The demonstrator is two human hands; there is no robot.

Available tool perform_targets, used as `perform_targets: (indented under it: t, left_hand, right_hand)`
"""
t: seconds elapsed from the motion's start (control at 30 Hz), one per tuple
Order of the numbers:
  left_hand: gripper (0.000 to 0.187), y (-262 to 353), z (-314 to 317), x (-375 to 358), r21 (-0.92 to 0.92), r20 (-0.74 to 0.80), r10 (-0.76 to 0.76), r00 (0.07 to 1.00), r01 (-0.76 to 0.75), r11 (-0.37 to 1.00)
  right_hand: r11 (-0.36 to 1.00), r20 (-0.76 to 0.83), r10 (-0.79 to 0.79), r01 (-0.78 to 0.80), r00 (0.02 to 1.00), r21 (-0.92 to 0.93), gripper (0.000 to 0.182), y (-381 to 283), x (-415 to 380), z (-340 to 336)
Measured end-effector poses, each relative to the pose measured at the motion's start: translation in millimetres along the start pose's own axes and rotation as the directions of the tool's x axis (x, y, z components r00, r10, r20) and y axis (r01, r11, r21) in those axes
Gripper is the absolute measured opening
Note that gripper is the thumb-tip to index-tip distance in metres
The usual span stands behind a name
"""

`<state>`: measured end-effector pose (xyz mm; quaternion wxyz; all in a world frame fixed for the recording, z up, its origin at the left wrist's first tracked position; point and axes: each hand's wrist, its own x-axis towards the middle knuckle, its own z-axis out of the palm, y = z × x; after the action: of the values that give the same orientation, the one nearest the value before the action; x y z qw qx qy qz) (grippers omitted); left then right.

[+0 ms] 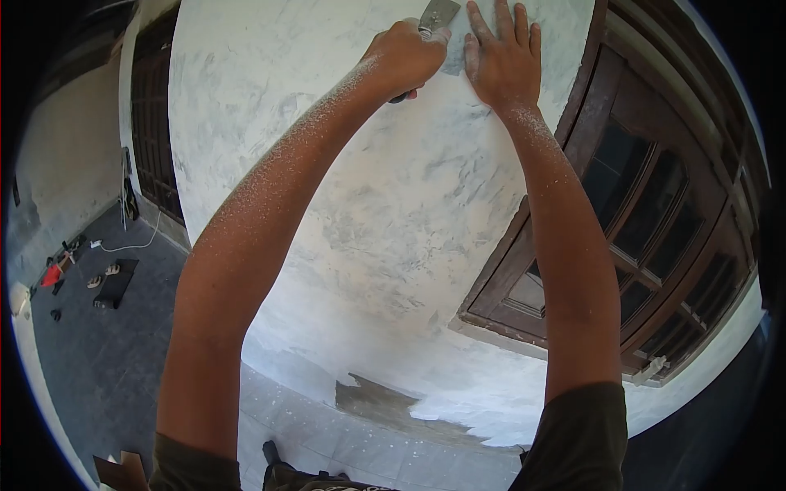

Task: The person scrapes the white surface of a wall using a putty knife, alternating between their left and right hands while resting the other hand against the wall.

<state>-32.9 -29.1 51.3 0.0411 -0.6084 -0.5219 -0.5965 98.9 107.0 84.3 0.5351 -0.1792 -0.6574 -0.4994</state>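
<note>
High on the patchy white wall (pixel 385 213), my left hand (pixel 407 59) is closed around a putty knife (pixel 440 15). Its metal blade points up past my thumb, and the dark handle end shows below my fist. To the right of the blade, my right hand (pixel 508 67) lies flat against the wall with its fingers spread. White dust covers both forearms and the right fingers. A small grey patch shows on the wall between the hands. The top of the blade is close to the frame's upper edge.
A brown wooden window (pixel 647 196) with glass panes borders the wall on the right. Bare grey plaster (pixel 377 401) shows low down. On the dark floor at left lie sandals (pixel 104 276), a white cable (pixel 131 247) and a red item (pixel 54 272). Cardboard (pixel 123 473) sits at bottom left.
</note>
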Motion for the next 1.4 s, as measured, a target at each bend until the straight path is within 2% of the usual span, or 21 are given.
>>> perform_targets:
  t: [0.13,0.2,0.23,0.3,0.43,0.5,0.6,0.67,0.73,0.77,0.9,0.97,1.0,1.07,1.1,1.13,1.2,1.23,1.3,1.4]
  left_hand:
    - [0.039,-10,9,-2,0.092,-0.047,0.095,0.994,-0.090,0.992]
    - [0.043,-10,11,-1,-0.040,0.028,0.025,0.999,-0.023,0.999]
    - [0.043,-9,13,-3,-0.044,0.029,0.025,0.999,-0.024,0.999]
    - [0.044,-8,18,-13,0.092,0.013,-0.021,1.000,0.019,0.996]
    - [0.043,-6,16,-15,0.121,0.038,-0.021,0.999,0.017,0.992]
    - [0.043,1,10,-1,0.214,0.037,-0.009,0.999,0.000,0.977]
    - [0.045,15,-6,17,0.174,0.135,-0.023,0.991,-0.001,0.985]
    - [0.046,9,-4,10,0.184,0.101,-0.004,0.995,-0.015,0.983]
    - [0.047,-5,9,-5,0.266,0.009,0.014,1.000,-0.016,0.964]
    - [0.047,-18,15,-2,0.337,-0.010,0.077,0.997,-0.069,0.939]
    - [0.049,-1,4,18,0.342,0.006,0.063,0.998,-0.061,0.938]
    - [0.050,21,-14,24,0.213,0.175,-0.025,0.984,-0.014,0.977]
    - [0.050,20,-12,23,0.216,0.177,-0.020,0.984,-0.020,0.976]
    - [0.048,11,-1,9,0.189,0.059,-0.008,0.998,-0.004,0.982]
    - [0.047,1,8,1,0.220,-0.013,0.018,1.000,-0.014,0.975]
    - [0.047,-6,13,2,0.218,-0.013,0.014,1.000,-0.011,0.976]
    - [0.046,-12,19,15,0.307,-0.043,0.099,0.994,-0.081,0.948]
    - [0.046,0,11,19,0.309,-0.037,0.104,0.994,-0.088,0.947]
    - [0.047,21,-8,32,0.203,0.140,-0.019,0.990,-0.010,0.979]
    - [0.047,22,-6,14,0.169,0.080,-0.032,0.996,0.018,0.985]
  right_hand:
    - [0.999,0.031,0.015,-0.014,0.999,-0.030,0.054,1,1,-3]
    - [0.999,0.034,0.014,-0.012,0.999,-0.036,0.054,1,1,-3]
    - [0.999,0.037,0.015,-0.014,0.999,-0.032,0.055,1,2,-3]
    - [0.999,0.048,0.026,-0.025,0.999,-0.033,0.055,0,-1,-4]
    - [0.997,0.040,0.042,-0.039,0.998,-0.073,0.055,0,0,-2]
    - [0.994,0.043,0.048,-0.043,0.998,-0.103,0.055,0,-2,-3]
    - [0.996,0.045,0.058,-0.055,0.997,-0.072,0.056,0,0,-2]
    - [0.995,0.034,0.042,-0.039,0.999,-0.091,0.056,1,-2,0]
    - [0.995,0.048,0.052,-0.048,0.997,-0.090,0.057,1,-2,-4]
    - [0.995,0.057,0.062,-0.056,0.996,-0.087,0.057,0,-2,-5]
    - [0.997,0.023,0.051,-0.049,0.998,-0.064,0.057,4,-4,-1]
    - [0.980,-0.121,-0.077,0.053,0.990,-0.190,0.053,12,-7,6]
    - [0.980,-0.125,-0.072,0.047,0.990,-0.193,0.053,13,-7,7]
    - [0.997,-0.089,-0.008,0.002,0.996,-0.071,0.053,13,-8,10]
    - [0.998,-0.085,-0.010,0.005,0.996,-0.068,0.053,13,-9,10]
    - [0.997,-0.082,-0.008,0.002,0.997,-0.082,0.053,12,-9,9]
    - [0.994,-0.092,-0.005,-0.005,0.996,-0.107,0.053,14,-6,9]
    - [0.995,-0.092,-0.003,-0.007,0.996,-0.101,0.053,14,-8,8]
    - [0.996,-0.092,-0.005,-0.004,0.996,-0.093,0.053,14,-8,9]
    - [0.997,-0.089,0.005,-0.012,0.996,-0.080,0.053,14,-9,9]
